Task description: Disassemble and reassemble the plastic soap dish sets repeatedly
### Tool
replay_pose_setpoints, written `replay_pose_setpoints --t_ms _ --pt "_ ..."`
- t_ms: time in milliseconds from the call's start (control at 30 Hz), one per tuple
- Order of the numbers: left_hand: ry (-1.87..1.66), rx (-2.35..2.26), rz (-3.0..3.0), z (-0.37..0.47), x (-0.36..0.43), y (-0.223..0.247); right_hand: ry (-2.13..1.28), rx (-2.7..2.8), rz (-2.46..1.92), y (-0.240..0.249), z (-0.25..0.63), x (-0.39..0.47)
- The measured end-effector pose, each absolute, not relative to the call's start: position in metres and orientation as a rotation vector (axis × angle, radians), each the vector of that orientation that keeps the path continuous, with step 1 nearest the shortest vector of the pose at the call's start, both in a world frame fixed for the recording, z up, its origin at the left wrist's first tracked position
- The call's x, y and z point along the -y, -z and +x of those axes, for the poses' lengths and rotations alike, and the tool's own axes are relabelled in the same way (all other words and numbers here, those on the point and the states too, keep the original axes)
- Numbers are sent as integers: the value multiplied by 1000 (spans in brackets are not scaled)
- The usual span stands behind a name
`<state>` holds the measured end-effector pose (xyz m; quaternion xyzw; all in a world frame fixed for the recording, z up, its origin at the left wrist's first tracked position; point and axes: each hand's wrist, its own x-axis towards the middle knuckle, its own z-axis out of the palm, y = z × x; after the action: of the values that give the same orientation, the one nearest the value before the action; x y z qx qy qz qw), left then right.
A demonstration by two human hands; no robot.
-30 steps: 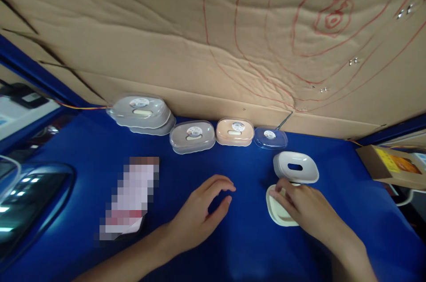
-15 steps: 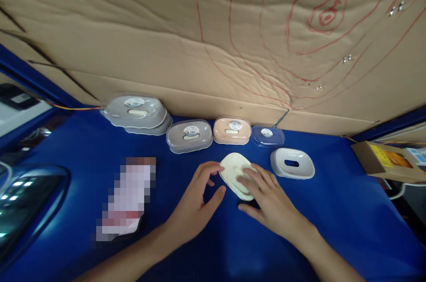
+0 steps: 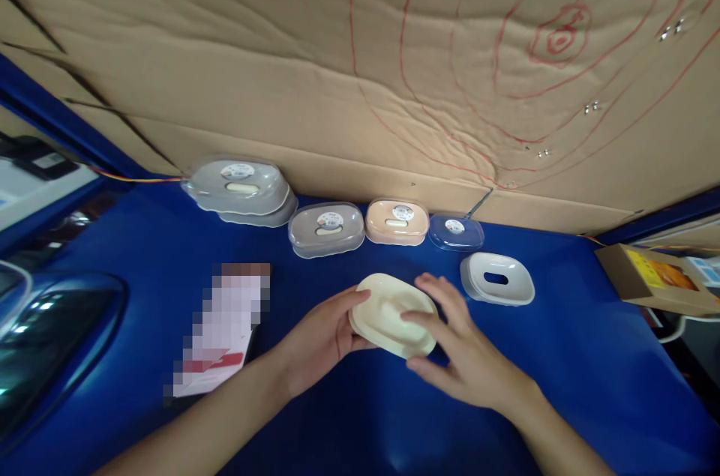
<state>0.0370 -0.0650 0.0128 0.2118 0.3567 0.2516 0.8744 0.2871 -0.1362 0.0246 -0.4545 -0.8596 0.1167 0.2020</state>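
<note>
A cream oval soap dish (image 3: 388, 341) with a raised oval in its middle is lifted and tilted between my hands. My left hand (image 3: 320, 333) grips its left end, thumb on top of the rim and the other fingers underneath. Spread fingers of my right hand (image 3: 461, 341) hover over its right side. The index fingertip is at the raised middle and the thumb by the near right edge; whether they press on it I cannot tell. A white soap dish base (image 3: 472, 288) with an oval slot stands just beyond my right hand.
Along the cardboard wall (image 3: 253, 79) stand clear-lidded soap dishes: stacked grey ones (image 3: 259, 187), another grey one (image 3: 307, 240), a peach one (image 3: 382, 229) and a blue one (image 3: 455, 236). A partly blurred phone-like item (image 3: 225, 333) lies left. A cardboard box (image 3: 630, 277) sits right.
My left hand has moved in from beside the cream soap dish and closed on its left end. The dish has come up and nearer, turning slightly, and my right fingers have spread.
</note>
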Motion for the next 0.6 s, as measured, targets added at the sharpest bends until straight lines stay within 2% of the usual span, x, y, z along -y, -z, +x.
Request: replay_pose_setpoints --t_ms 167,267,400,600 --pt "-575 -824 394 38 66 -13 262 2115 -1933 -14 332 121" --pt "-578 -837 415 36 66 -17 295 2055 -2164 -1 348 116" --pt "-550 -850 429 37 70 -18 169 2034 -2052 -1 336 115" --pt "-536 -646 379 47 84 -19 -187 2016 -1532 -18 282 136"
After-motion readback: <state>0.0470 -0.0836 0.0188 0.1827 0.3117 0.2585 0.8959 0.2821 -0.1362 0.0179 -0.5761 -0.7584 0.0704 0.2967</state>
